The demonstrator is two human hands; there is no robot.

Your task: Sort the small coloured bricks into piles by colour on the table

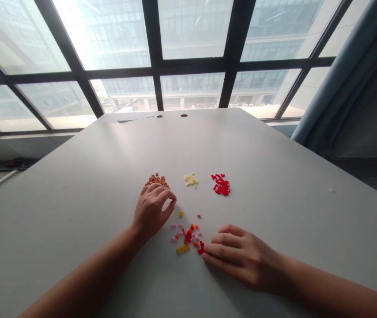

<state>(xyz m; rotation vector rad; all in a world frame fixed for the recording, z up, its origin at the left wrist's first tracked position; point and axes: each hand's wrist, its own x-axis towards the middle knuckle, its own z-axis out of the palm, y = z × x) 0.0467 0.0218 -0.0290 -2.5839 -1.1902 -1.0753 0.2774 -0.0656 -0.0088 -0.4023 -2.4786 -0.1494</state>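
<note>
My left hand (154, 206) is over the table just in front of a pile of small orange-brown bricks (157, 179). Its thumb and forefinger meet in a pinch; whatever they hold, if anything, is too small to make out. Lower down, a loose mixed group of toy bricks lies between my hands: pink bricks (174, 225), orange bricks (196, 244), a long yellow brick (182, 249) and dark red ones (188, 237). My right hand (241, 256) rests at the right of this group, its fingertips closed on a red brick (201, 247).
Farther back are a pile of cream bricks (191, 180) and a pile of red bricks (222, 185). A small yellow brick (181, 214) lies apart. Paper (125, 117) and two round holes are at the white table's (274, 185) far edge, before windows; a curtain (337, 84) hangs right.
</note>
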